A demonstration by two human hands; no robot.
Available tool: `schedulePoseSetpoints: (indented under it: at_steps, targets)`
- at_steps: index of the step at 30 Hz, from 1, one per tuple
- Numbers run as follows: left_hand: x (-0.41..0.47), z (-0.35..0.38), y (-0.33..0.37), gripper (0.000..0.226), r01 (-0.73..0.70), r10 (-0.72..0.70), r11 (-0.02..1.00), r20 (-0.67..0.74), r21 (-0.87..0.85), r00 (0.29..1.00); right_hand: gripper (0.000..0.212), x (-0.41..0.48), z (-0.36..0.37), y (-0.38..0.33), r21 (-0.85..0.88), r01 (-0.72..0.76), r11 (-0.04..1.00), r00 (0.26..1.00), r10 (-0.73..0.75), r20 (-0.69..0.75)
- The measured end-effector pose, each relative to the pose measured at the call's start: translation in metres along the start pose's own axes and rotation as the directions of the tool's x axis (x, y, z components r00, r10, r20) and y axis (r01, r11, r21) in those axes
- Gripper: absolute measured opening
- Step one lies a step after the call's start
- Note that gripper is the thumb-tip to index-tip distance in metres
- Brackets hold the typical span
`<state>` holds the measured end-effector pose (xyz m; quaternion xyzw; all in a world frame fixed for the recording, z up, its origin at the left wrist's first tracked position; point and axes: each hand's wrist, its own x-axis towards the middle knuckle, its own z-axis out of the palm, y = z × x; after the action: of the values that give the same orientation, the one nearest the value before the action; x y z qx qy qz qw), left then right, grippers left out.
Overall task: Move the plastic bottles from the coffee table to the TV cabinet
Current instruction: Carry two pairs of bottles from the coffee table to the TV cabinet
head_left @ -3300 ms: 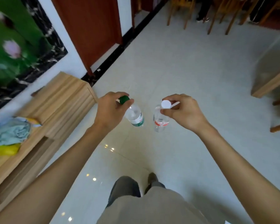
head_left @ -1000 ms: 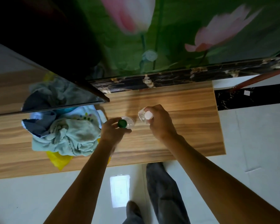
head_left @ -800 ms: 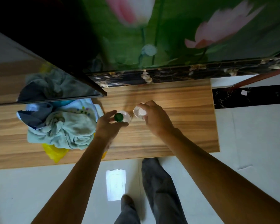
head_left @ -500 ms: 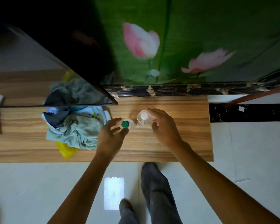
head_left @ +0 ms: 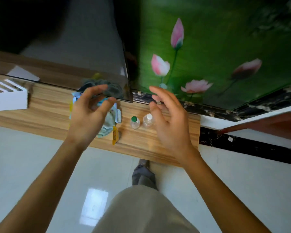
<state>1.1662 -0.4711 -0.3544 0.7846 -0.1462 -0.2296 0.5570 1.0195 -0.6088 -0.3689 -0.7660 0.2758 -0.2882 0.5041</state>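
Two small clear plastic bottles stand upright side by side on the wooden TV cabinet: one with a green cap on the left, one with a white cap on the right. My left hand hovers left of them, over the cloths, fingers spread and empty. To the right of the bottles my right hand is raised with its fingers apart, holding nothing and just overlapping the white-capped bottle's edge in the view.
A heap of light blue cloths and a yellow packet lie left of the bottles. A dark TV screen stands behind. A white box sits at the far left. The green lotus wall panel rises behind the cabinet.
Both hands have let go of the bottles and pulled back and up from them. The bottles now stand free on the cabinet. The camera has shifted, showing more of the cabinet's left side.
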Motion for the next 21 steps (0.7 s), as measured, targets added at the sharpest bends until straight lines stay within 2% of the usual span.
schedulePoseSetpoints:
  at_steps: [6, 11, 17, 21]
  targets:
    - [-0.055, -0.069, 0.054, 0.028, -0.189, 0.19, 0.982, -0.135, 0.022, 0.972, 0.035, -0.015, -0.002, -0.075, 0.045, 0.169, 0.985, 0.984, -0.171, 0.046]
    - [-0.12, -0.109, 0.073, 0.033, -0.247, 0.248, 0.968, -0.231, 0.034, 0.941, 0.036, -0.04, 0.007, -0.121, 0.08, 0.244, 0.966, 0.956, -0.253, 0.147]
    - [-0.2, -0.16, 0.089, 0.042, -0.283, 0.292, 0.956, -0.384, 0.081, 0.876, 0.038, -0.077, 0.027, -0.178, 0.141, 0.381, 0.914, 0.869, -0.406, 0.283]
    - [-0.257, -0.195, 0.094, 0.044, -0.283, 0.324, 0.946, -0.472, 0.16, 0.82, 0.04, -0.107, 0.036, -0.219, 0.21, 0.487, 0.848, 0.763, -0.53, 0.37]
